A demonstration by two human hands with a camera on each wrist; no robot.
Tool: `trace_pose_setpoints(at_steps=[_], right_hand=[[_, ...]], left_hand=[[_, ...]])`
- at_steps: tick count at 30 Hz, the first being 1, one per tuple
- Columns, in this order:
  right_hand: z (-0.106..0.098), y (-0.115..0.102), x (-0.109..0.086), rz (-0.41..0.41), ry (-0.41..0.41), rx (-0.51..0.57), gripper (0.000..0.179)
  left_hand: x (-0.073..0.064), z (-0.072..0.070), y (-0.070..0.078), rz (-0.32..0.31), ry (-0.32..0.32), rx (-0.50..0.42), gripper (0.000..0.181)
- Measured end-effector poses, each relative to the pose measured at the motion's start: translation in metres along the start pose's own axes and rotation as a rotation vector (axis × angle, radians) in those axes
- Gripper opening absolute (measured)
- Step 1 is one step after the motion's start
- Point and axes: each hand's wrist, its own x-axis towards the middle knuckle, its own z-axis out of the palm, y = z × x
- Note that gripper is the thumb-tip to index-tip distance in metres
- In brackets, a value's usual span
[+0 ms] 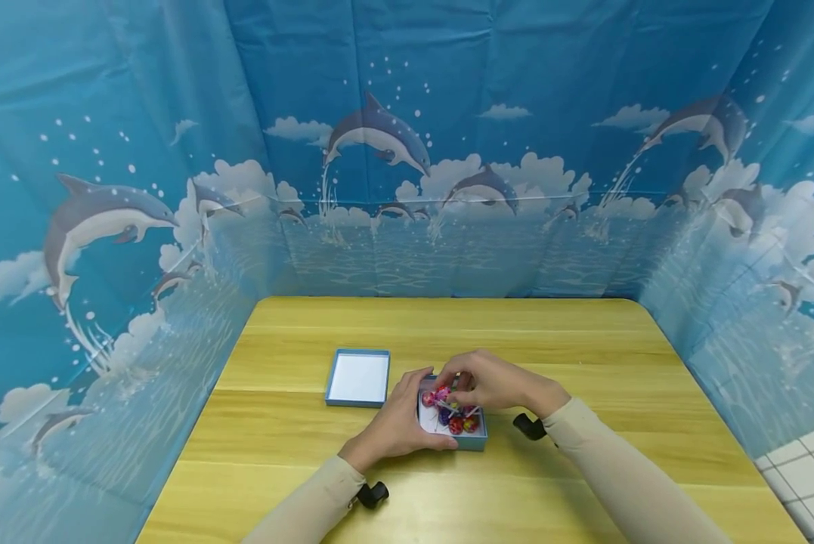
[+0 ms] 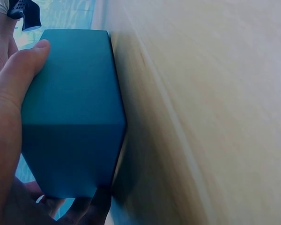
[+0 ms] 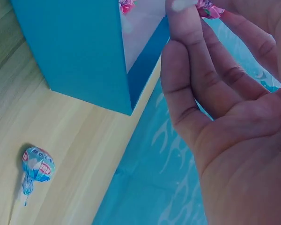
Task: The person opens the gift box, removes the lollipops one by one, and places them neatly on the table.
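Observation:
A blue open-topped box (image 1: 472, 444) with a white inside stands on the table, several wrapped lollipops (image 1: 456, 425) lying in it. My left hand (image 1: 401, 419) grips this box from the left, thumb along the near side and fingers around the far corner; the left wrist view shows the thumb (image 2: 30, 61) against the blue wall. Over the open top, my right hand (image 1: 498, 381) pinches a lollipop in a pink wrapper (image 3: 210, 10) between thumb and fingers. Its remaining fingers are bent beside the box, and part of the lollipop is hidden by them.
Left of the box lies a shallow blue lid (image 1: 359, 378), white inside face up. One lollipop in a blue and white wrapper (image 3: 37, 164) rests on the wooden table (image 1: 298, 453) beside the box. A dolphin-printed curtain (image 1: 407, 257) surrounds the table's back and sides.

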Motion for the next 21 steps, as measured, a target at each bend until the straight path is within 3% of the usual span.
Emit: trace_pose_setpoints(at_steps=[21], right_hand=[[-0.006,0.015,-0.019,0.042,0.064,0.014,0.022]], left_hand=[[0.0,0.002,0.0,-0.008,0.004,0.042,0.141]])
